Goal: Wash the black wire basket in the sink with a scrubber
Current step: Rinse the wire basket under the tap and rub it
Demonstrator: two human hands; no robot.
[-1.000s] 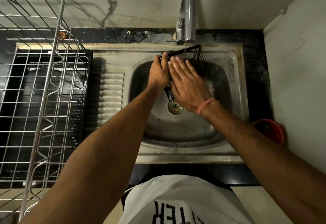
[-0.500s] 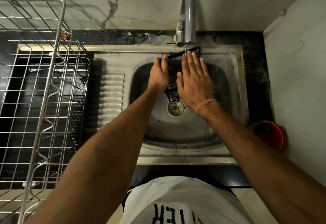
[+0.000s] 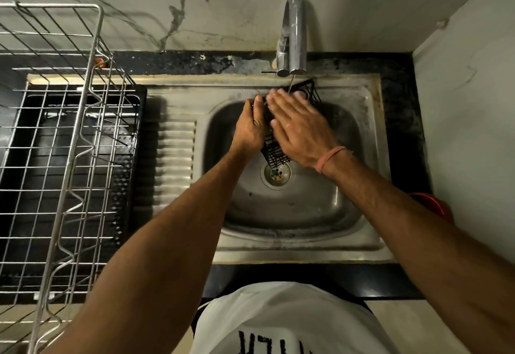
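Hands wash the black wire basket (image 3: pixel 276 153) over the sink (image 3: pixel 370 131).
Left hand (image 3: pixel 252 125) grips its side; right hand (image 3: pixel 299 128) lies flat, fingers released, on it, beneath the tap (image 3: pixel 292 33).

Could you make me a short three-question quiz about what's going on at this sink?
1. True or false: a thin stream of water runs from the tap onto the black wire basket.
2. Which hand closes its grip on the basket's edge?
A. left hand
B. right hand
C. neither
3. Fill in: the basket's lower corner hangs just above the sink's ____.

Key:
1. True.
2. A. The left hand clasps the basket; the right hand lies flat, fingers spread, against its side. No scrubber shows; one could be hidden under the palm.
3. Drain.
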